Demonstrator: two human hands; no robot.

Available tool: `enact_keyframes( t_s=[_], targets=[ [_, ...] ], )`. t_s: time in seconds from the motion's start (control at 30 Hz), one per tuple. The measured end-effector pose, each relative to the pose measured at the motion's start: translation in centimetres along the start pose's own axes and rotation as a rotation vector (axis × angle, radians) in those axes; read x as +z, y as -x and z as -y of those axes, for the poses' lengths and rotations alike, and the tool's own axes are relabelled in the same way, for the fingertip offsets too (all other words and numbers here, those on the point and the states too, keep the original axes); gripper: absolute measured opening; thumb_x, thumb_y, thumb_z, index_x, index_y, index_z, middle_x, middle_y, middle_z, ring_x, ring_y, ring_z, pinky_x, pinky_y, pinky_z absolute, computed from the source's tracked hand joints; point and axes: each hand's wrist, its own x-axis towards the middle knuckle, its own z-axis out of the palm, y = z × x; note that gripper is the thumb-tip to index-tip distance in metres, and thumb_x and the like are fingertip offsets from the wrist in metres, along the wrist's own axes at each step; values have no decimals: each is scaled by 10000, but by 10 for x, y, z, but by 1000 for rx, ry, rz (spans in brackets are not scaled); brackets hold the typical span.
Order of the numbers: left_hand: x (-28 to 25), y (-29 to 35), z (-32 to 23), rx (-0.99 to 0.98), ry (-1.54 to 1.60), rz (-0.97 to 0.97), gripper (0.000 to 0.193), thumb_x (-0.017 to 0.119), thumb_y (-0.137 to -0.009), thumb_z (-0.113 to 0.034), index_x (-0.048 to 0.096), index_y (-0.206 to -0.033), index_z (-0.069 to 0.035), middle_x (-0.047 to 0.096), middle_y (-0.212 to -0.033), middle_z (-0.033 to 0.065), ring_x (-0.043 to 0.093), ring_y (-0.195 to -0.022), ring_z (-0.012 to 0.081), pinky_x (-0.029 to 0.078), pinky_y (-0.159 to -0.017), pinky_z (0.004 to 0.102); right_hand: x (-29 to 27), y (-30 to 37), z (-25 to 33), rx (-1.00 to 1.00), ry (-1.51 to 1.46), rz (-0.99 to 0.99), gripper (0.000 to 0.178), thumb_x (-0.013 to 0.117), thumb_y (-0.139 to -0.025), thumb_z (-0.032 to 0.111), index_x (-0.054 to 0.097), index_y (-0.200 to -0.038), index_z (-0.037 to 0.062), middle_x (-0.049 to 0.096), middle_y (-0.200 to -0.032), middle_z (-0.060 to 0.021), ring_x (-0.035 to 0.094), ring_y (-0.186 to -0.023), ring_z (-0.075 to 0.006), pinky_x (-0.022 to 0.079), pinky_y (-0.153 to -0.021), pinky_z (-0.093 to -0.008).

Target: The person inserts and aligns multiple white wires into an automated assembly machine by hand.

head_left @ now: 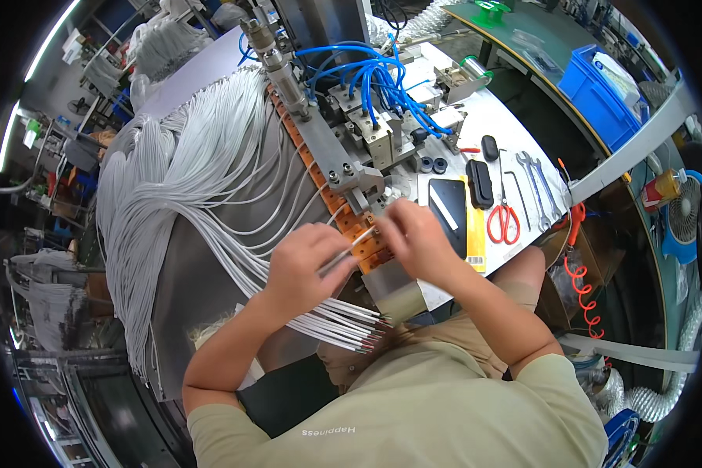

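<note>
Shirt cloth [413, 398] lies closest below me, and from the left a mass of white cables [152, 179] sweeps over the grey table [183, 308], its loose ends [343, 321] bunched near my lap, probably to stay within reach. My left hand [306, 261] has its fingers closed on one thin cable [363, 236], seemingly steadying it over the orange strip [317, 173], while my right hand [419, 238] blurs at its far end, so I cannot tell whether those fingertips pinch it. Red scissors [504, 209] rest farther right, likely parked handy.

Right of the right grip [421, 240], the white tabletop [483, 121] is extending. Scissors [504, 211], wrenches [533, 190] and a black case [480, 184] are lying there.
</note>
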Motion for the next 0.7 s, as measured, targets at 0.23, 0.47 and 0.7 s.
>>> enact_keyframes(
  t_s=[0.23,0.47,0.7],
  targets=[
    [0,2,-9,376,-304,543,95,795,-768,-106,727,-829,-78,680,-795,36,635,-698,248,497,-644,297,0,2,-21,689,-484,178,214,631,-969,200,559,-868,25,525,-667,14,442,-587,-34,333,-498,-242],
    [-3,-4,8,-37,111,312,127,757,-831,-81,734,-955,-68,701,-833,44,640,-673,142,488,-611,281,7,-2,-27,852,-614,183,198,621,-972,208,562,-900,32,541,-635,13,448,-552,-48,349,-490,-242],
    [-2,-2,-3,-321,414,36,155,705,-871,-25,709,-1025,-2,701,-852,41,642,-746,84,517,-668,242,-13,15,15,582,-309,-4,147,616,-965,155,572,-918,22,572,-639,-11,488,-550,-63,388,-491,-284]
  ],
)
